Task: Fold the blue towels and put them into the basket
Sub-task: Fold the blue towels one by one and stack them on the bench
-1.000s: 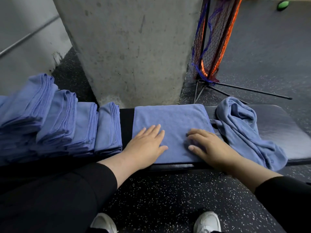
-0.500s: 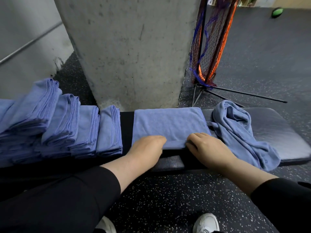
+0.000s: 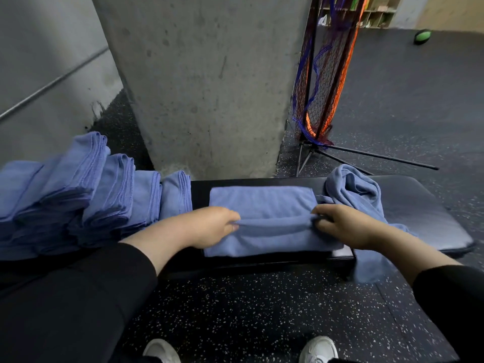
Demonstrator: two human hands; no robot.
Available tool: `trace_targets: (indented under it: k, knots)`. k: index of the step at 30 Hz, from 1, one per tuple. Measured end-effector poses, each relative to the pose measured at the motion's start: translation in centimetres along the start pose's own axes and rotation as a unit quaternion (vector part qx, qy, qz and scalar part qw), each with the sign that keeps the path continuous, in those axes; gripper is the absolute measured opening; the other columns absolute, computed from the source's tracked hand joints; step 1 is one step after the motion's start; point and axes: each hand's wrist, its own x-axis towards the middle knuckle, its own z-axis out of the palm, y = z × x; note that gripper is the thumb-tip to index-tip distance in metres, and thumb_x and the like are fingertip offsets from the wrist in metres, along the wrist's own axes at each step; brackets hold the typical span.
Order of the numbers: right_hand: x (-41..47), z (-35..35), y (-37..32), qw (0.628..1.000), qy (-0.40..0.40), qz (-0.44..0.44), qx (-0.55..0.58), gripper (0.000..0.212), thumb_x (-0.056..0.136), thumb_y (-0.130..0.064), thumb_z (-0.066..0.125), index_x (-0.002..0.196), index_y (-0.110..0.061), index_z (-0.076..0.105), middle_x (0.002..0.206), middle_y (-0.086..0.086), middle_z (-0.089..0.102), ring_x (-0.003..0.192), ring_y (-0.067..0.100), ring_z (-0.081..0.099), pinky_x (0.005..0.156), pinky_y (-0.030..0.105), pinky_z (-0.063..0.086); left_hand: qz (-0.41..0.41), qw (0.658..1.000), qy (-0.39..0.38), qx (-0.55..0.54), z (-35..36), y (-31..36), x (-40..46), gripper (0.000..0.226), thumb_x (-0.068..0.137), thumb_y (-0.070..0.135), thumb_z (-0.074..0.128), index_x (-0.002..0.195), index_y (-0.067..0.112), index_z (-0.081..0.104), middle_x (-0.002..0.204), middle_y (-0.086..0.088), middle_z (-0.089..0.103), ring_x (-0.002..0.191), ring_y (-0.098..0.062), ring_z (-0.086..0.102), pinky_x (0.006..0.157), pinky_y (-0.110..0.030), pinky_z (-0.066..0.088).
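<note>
A person seated before a dark padded surface [image 3: 419,205] works on a blue towel [image 3: 264,203] laid flat across its middle, directly in front of a concrete pillar [image 3: 204,82]. The left hand [image 3: 209,226] pinches a raised crease at the towel's left side while the right hand [image 3: 343,226] pinches the same crease at the right side, fingers curled into the cloth, so that a fold line runs straight between them. Judging by that ridge, another fold is only just under way and this towel is not finished. To the left, a row of folded towels [image 3: 86,189] leans in overlapping stacks, touching one another; at least four bundles can be counted, which suggests much of the folding is done. To the right, just beside the towel in hand, a crumpled towel [image 3: 353,189] lies heaped on the surface with one end drooping over the near edge toward the speckled floor [image 3: 248,310]; it is unfolded and waiting. No basket can be identified with certainty; a folded net on a stand [image 3: 322,82] rises behind the surface, but whether it serves that purpose cannot be told. The loading step therefore appears wholly outstanding, as no towel sits inside any container
</note>
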Motion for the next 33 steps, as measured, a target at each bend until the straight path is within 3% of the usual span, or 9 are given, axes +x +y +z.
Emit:
trace_targets:
  k: [3, 9, 12, 16, 19, 22, 27, 31, 33]
  knots:
    - [-0.2, -1.1, -0.6, 0.999, -0.031, 0.007, 0.013, 0.013, 0.098, -0.03, 0.058, 0.089, -0.023, 0.064, 0.073, -0.007, 0.055, 0.063, -0.001, 0.046, 0.064, 0.013, 0.038, -0.005, 1.0, -0.009, -0.004, -1.1, -0.4, -0.6, 0.037, 0.104, 0.033, 0.051, 0.071, 0.02, 0.04, 0.067, 0.004, 0.043, 0.061, -0.013, 0.04, 0.056, -0.03, 0.029]
    - [1.6, -1.8, -1.1, 0.996, 0.077, 0.034, 0.028, 0.021, 0.093, -0.024, 0.063, 0.074, -0.029, 0.057, 0.067, -0.009, 0.055, 0.065, 0.012, 0.049, 0.057, 0.014, 0.038, -0.06, 0.995, 0.069, -0.026, -2.1, -1.8, 0.9, 0.008, 0.096, 0.019, 0.052, 0.093, 0.015, 0.059, 0.088, -0.002, 0.06, 0.087, -0.026, 0.057, 0.08, -0.043, 0.048]
    - [3.4, -1.9, -0.6, 0.991, 0.115, 0.071, 0.021, 0.005, 0.09, -0.016, 0.062, 0.087, -0.017, 0.065, 0.076, 0.001, 0.061, 0.072, 0.019, 0.052, 0.056, 0.022, 0.035, -0.074, 0.992, 0.09, -0.044, -3.0, -1.6, 1.9, 0.02, 0.094, 0.01, 0.046, 0.105, 0.02, 0.06, 0.09, 0.002, 0.058, 0.083, -0.019, 0.055, 0.067, -0.035, 0.043]
    - [6.2, -2.1, 0.1, 0.983, 0.149, 0.106, -0.001, 0.018, 0.088, -0.014, 0.061, 0.104, -0.018, 0.068, 0.089, 0.002, 0.067, 0.083, 0.023, 0.058, 0.068, 0.028, 0.037, -0.084, 0.988, 0.12, -0.052, -3.6, -2.5, 4.5, 0.028, 0.094, 0.009, 0.043, 0.111, 0.024, 0.059, 0.1, -0.002, 0.061, 0.079, -0.017, 0.054, 0.059, -0.032, 0.035]
    - [8.0, -1.3, 1.1, 0.978, 0.156, 0.132, -0.036, 0.027, 0.09, -0.018, 0.063, 0.115, -0.012, 0.065, 0.107, 0.01, 0.07, 0.099, 0.032, 0.063, 0.08, 0.035, 0.048, -0.105, 0.975, 0.197, 0.009, -3.1, -3.6, 6.7, 0.033, 0.098, 0.012, 0.049, 0.13, 0.018, 0.056, 0.119, -0.007, 0.057, 0.109, -0.03, 0.055, 0.085, -0.038, 0.046]
    - [8.6, -0.4, 1.3, 0.977, 0.154, 0.121, -0.082, 0.037, 0.09, -0.027, 0.068, 0.124, -0.012, 0.062, 0.12, 0.013, 0.064, 0.111, 0.036, 0.059, 0.092, 0.045, 0.049, -0.109, 0.963, 0.235, 0.073, -1.5, -3.4, 8.2, 0.032, 0.102, 0.02, 0.05, 0.134, 0.018, 0.052, 0.129, -0.008, 0.053, 0.119, -0.033, 0.05, 0.098, -0.045, 0.042]
    - [8.0, 0.6, -0.3, 0.984, 0.17, -0.005, -0.055, 0.012, 0.09, -0.024, 0.07, 0.1, -0.017, 0.07, 0.094, 0.003, 0.063, 0.09, 0.03, 0.063, 0.079, 0.038, 0.05, 0.015, 0.981, 0.181, 0.064, 1.5, -0.9, 9.0, 0.046, 0.105, 0.04, 0.042, 0.149, 0.028, 0.041, 0.151, 0.0, 0.041, 0.136, -0.025, 0.04, 0.111, -0.044, 0.033]
    - [6.9, 2.2, -2.0, 0.995, 0.049, 0.022, -0.087, 0.013, 0.091, -0.037, 0.064, 0.096, -0.027, 0.069, 0.09, -0.007, 0.067, 0.084, 0.017, 0.062, 0.076, 0.031, 0.049, 0.026, 0.991, 0.09, 0.097, 4.0, -1.1, 9.1, 0.054, 0.106, 0.048, 0.033, 0.157, 0.033, 0.025, 0.167, 0.001, 0.014, 0.153, -0.02, 0.013, 0.123, -0.047, 0.013]
    - [6.6, 3.5, -2.4, 0.991, 0.003, 0.03, -0.127, 0.018, 0.091, -0.042, 0.062, 0.099, -0.026, 0.067, 0.099, -0.005, 0.064, 0.093, 0.02, 0.062, 0.078, 0.032, 0.049, 0.016, 0.99, 0.096, 0.103, 4.4, -1.5, 9.2, 0.05, 0.108, 0.043, 0.031, 0.156, 0.031, 0.026, 0.167, 0.001, 0.016, 0.153, -0.021, 0.014, 0.123, -0.049, 0.014]
